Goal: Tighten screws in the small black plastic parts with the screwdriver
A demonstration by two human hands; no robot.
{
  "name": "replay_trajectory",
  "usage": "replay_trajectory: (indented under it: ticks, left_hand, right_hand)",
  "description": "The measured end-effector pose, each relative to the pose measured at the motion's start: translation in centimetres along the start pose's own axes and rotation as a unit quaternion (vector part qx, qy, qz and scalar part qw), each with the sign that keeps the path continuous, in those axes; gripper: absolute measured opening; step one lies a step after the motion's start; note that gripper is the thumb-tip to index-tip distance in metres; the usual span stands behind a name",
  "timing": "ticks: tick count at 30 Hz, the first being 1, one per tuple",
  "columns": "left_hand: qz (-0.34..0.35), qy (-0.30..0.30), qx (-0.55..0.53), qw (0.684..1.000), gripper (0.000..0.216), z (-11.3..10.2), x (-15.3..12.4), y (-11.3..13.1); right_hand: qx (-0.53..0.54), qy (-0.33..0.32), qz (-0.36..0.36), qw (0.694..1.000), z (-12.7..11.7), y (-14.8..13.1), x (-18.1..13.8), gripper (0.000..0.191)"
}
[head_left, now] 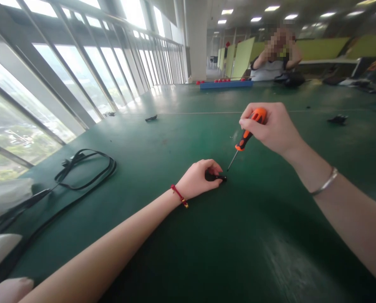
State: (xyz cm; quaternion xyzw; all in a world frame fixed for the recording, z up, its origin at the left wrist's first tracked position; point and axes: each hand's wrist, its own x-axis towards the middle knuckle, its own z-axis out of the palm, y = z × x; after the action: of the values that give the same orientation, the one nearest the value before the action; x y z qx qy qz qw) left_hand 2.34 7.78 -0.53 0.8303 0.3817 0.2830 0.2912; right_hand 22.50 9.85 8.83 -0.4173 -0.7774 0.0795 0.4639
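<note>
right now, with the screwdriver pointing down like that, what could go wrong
First, the screwdriver in the right hand has its tip close to the left hand, so a slip might jab it. Second, the small black part is pinched with one end sticking out past the fingers, so pressing on that end could twist it loose.

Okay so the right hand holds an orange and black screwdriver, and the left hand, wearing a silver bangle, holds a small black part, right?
No: the right hand wears the silver bangle, while the left hand wears a red bracelet, as the head view shows. The right does hold the screwdriver and the left the small black part.
</note>
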Motion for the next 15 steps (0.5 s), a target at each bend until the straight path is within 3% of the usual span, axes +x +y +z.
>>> replay_trajectory:
  ticks: [9, 15]
  left_hand:
    - [0.004, -0.003, 0.022, 1.000, 0.009, 0.12, 0.01, 0.00]
    - [0.009, -0.006, 0.024, 1.000, 0.008, 0.11, 0.02, 0.02]
  right_hand:
    - [-0.003, -0.008, -0.037, 0.999, -0.17, -0.97, -0.12, 0.019]
    - [0.014, -0.036, -0.016, 0.999, 0.47, -0.81, -0.35, 0.020]
